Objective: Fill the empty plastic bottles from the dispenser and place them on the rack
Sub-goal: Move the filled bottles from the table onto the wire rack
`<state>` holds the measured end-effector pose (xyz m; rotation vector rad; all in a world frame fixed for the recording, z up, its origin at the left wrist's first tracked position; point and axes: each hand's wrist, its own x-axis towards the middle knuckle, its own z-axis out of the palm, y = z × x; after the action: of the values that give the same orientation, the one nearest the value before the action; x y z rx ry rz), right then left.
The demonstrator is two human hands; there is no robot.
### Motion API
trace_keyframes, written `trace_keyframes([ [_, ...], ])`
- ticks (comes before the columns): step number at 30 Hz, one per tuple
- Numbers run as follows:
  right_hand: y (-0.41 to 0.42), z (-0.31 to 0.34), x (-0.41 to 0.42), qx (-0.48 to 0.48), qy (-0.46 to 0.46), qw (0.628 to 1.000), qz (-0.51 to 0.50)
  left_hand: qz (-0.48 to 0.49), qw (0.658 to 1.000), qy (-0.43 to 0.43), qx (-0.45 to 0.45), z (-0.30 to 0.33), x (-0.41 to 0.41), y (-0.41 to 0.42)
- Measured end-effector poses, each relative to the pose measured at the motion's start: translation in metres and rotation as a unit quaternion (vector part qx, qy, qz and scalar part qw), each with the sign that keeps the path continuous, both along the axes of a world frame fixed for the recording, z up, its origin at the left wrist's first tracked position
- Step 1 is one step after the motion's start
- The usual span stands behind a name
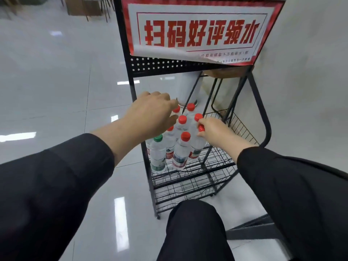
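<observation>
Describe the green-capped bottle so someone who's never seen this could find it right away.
Find the black wire rack under the red-and-white sign. Bottles stand clustered on its shelf; the green-capped bottle is at the near left corner. Every other cap visible is red.

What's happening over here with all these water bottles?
A person in black sleeves is stocking a black wire rack under a red-and-white sign. The right hand grips the neck of a red-capped bottle standing among the bottles on the shelf. The left hand reaches over the back bottles, fingers loose. One green-capped bottle stands at the front left.
</observation>
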<state>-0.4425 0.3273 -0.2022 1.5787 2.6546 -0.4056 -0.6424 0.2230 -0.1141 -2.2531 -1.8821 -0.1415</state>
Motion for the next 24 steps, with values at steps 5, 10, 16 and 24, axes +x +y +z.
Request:
trace_keyframes([
  [5, 0.002, -0.019, 0.0, -0.005, -0.002, 1.0, -0.024, 0.003, 1.0, -0.001, 0.005, -0.01, -0.006, 0.005],
  [10, 0.005, -0.022, 0.0, -0.016, -0.002, 0.999, -0.027, 0.001, 1.0, -0.007, 0.008, -0.017, -0.007, 0.007],
  [16, 0.006, -0.019, -0.002, -0.03, -0.004, 0.999, -0.021, -0.01, 1.0, -0.012, 0.01, -0.02, -0.005, 0.014],
  [24, 0.014, -0.019, 0.0, -0.049, -0.01, 0.999, -0.019, -0.021, 1.0, -0.02, 0.0, -0.017, -0.001, 0.022],
])
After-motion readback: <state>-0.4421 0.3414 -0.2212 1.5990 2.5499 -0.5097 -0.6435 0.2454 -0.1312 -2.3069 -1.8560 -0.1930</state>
